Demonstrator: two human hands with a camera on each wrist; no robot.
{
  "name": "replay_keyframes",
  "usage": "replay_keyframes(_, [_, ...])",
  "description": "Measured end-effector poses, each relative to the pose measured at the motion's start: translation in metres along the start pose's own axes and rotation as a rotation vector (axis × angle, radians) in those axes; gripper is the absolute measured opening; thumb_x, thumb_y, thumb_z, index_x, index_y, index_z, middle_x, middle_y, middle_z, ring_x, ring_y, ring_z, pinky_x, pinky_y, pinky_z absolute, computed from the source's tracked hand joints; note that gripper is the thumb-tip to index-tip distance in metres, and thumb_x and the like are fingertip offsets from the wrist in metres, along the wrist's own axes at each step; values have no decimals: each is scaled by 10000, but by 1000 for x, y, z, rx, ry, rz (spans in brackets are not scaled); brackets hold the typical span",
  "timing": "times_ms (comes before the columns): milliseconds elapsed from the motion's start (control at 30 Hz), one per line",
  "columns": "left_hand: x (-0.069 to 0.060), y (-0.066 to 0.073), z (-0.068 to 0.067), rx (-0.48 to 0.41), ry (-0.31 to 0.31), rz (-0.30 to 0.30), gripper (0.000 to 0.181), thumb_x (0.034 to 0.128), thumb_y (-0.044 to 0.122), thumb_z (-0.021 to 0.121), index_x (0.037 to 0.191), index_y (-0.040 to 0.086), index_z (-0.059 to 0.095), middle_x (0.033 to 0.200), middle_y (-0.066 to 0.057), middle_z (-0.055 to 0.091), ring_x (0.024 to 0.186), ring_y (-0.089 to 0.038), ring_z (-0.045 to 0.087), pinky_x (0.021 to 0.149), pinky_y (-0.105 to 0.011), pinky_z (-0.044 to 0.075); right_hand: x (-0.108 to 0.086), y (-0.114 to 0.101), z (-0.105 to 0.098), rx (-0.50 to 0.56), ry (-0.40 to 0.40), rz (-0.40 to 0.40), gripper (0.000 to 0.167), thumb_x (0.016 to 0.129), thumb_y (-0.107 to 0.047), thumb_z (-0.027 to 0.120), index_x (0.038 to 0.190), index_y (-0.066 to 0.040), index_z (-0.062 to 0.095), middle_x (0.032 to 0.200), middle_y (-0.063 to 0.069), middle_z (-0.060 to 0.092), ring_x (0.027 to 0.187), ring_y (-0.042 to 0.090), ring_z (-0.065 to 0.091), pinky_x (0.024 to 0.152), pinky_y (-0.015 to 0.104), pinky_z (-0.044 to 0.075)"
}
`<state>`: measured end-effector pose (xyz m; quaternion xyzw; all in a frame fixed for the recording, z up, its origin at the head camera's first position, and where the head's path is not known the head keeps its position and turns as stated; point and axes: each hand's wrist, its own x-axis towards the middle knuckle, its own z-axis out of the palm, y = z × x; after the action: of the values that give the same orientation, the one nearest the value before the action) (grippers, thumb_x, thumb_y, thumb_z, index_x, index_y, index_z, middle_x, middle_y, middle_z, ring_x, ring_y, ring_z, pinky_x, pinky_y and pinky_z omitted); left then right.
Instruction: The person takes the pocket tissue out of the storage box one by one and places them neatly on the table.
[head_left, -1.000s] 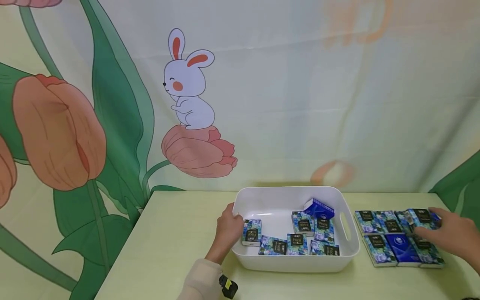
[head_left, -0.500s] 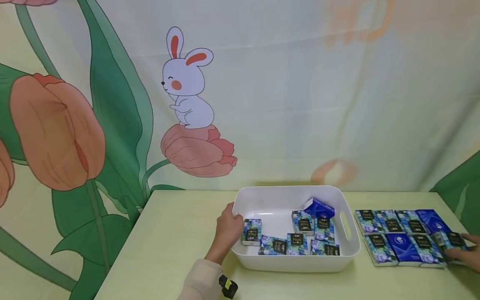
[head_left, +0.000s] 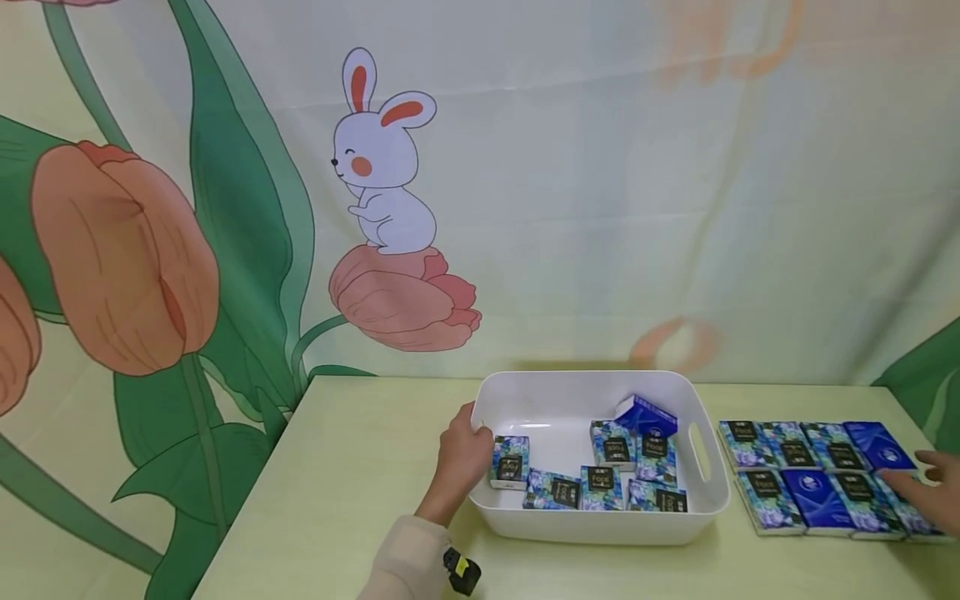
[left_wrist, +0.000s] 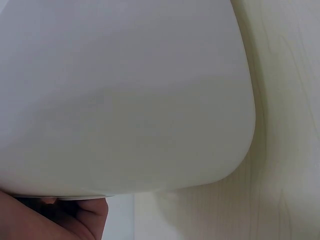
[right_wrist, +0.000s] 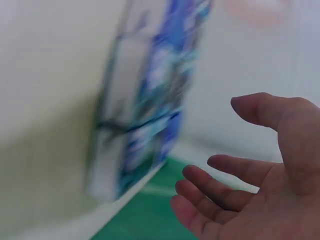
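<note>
My left hand grips the left end of a white basket, its fingers curled at the handle; the left wrist view shows the fingers under the rim. Inside lie several floral tissue packs and a blue pack. On the right, two rows of packs lie side by side, floral ones and blue ones. My right hand is over the right end of the front row, partly covering the last floral pack. In the right wrist view that hand holds nothing, fingers spread.
The basket stands on a pale yellow-green table. Behind it hangs a cloth backdrop printed with a rabbit and tulips. A small black device sits at the left wrist.
My right hand moved a floral pack from above the back row to the right end of the front row and let it go. The left hand stays on the basket.
</note>
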<state>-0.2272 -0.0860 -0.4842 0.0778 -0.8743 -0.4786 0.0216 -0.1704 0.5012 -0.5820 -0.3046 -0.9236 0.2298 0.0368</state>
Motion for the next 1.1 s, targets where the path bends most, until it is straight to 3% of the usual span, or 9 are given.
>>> replay_keyframes(100, [0, 0, 0, 0, 1, -5, 490, 917, 42, 497, 1401, -31, 524, 1311, -249, 615, 1198, -447, 585, 966, -616, 461, 9, -16, -3, -73, -8, -171, 952, 973, -542, 576, 1507, 151, 200, 1297, 465, 362, 1144, 631, 389, 890, 700, 397])
replay_keyframes(167, [0, 1, -1, -6, 1, -9, 492, 920, 44, 497, 1406, -27, 521, 1314, -247, 614, 1200, -445, 585, 964, -615, 461, -1, -46, -16, -101, -11, -287, 961, 959, -590, 573, 1469, 171, 281, 1224, 459, 430, 1042, 605, 464, 812, 695, 417])
replay_keyframes(333, [0, 0, -1, -14, 2, 3, 486, 917, 36, 501, 1397, -35, 525, 1308, -251, 616, 1202, -448, 583, 966, -614, 460, -69, -157, -70, -88, -55, -519, 792, 966, -495, 625, 1345, 181, 460, 1166, 421, 565, 947, 543, 594, 725, 634, 491])
replay_keyframes(367, [0, 0, -1, -14, 3, 5, 484, 915, 33, 503, 1393, -38, 528, 1304, -253, 618, 1200, -448, 583, 967, -613, 460, -82, -177, -78, -66, -88, -548, 785, 969, -486, 625, 1352, 179, 459, 1188, 416, 564, 986, 547, 592, 767, 638, 501])
replay_keyframes(433, [0, 0, -2, -17, 1, 5, 485, 915, 28, 504, 1394, -41, 525, 1306, -256, 615, 1202, -452, 581, 964, -615, 459, -102, -208, -83, -36, -106, -611, 730, 974, -440, 635, 1348, 168, 480, 1197, 399, 583, 997, 533, 608, 723, 592, 541])
replay_keyframes(567, [0, 0, -2, -18, 0, -3, 486, 918, 29, 509, 1400, -39, 521, 1311, -258, 612, 1201, -458, 581, 957, -619, 460, -119, -252, -76, 33, -170, -668, 727, 967, -440, 647, 1387, 130, 485, 1206, 357, 610, 1025, 497, 617, 742, 564, 562])
replay_keyframes(800, [2, -3, 0, -36, -11, -3, 492, 926, 52, 512, 1409, -38, 511, 1321, -257, 605, 1199, -464, 581, 935, -628, 470, -140, -309, -55, 133, -228, -779, 630, 952, -363, 682, 1376, 82, 542, 1153, 270, 668, 979, 388, 653, 751, 498, 571])
replay_keyframes(967, [2, -4, 1, -39, -10, 11, 492, 914, 60, 514, 1397, -33, 523, 1306, -255, 614, 1186, -459, 590, 925, -630, 479, -144, -343, -42, 129, -309, -845, 593, 956, -330, 673, 1365, 84, 556, 1125, 247, 686, 944, 351, 686, 774, 490, 569])
replay_keyframes(1100, [2, -5, 2, -41, -8, 9, 493, 905, 60, 523, 1390, -30, 529, 1288, -251, 625, 1165, -454, 603, 909, -634, 490, -143, -364, -29, 99, -407, -852, 615, 944, -358, 678, 1353, 88, 567, 1089, 211, 699, 850, 268, 686, 743, 439, 575])
